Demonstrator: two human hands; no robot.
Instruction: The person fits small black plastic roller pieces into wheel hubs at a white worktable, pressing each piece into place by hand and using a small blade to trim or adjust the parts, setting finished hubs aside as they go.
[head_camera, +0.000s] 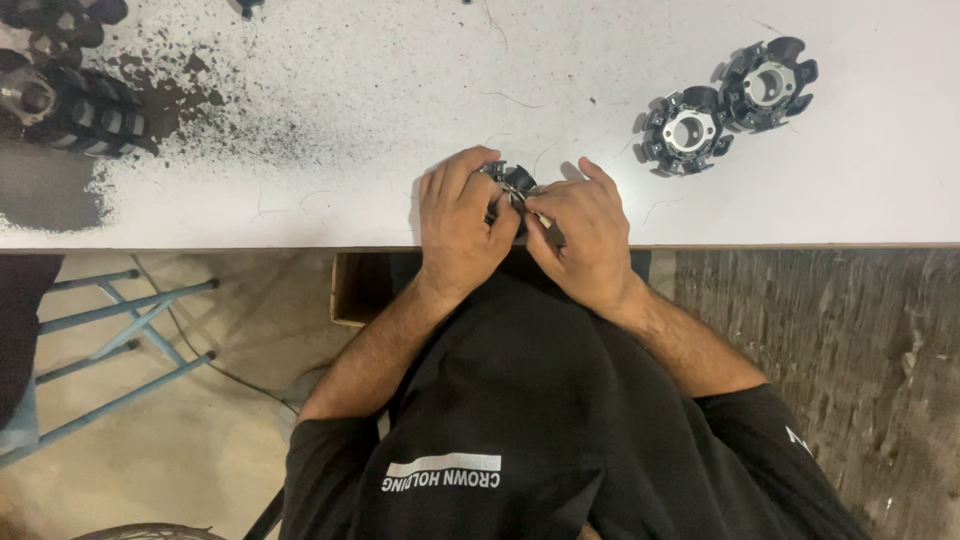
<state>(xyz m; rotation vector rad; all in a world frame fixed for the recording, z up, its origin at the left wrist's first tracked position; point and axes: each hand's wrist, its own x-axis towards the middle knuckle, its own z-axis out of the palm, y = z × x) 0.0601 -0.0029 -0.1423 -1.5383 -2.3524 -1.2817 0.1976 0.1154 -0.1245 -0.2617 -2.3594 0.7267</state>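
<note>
Your left hand (462, 225) and right hand (585, 238) pinch together on the black stator (512, 182) — brace it steady, 2 finished stators (728, 108) wait at 2 o'clock.

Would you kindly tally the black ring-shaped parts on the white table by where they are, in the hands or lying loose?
Ring-shaped part held in both hands, left hand and right hand: 1
Ring-shaped parts lying loose on the white table: 2
Total: 3
</note>
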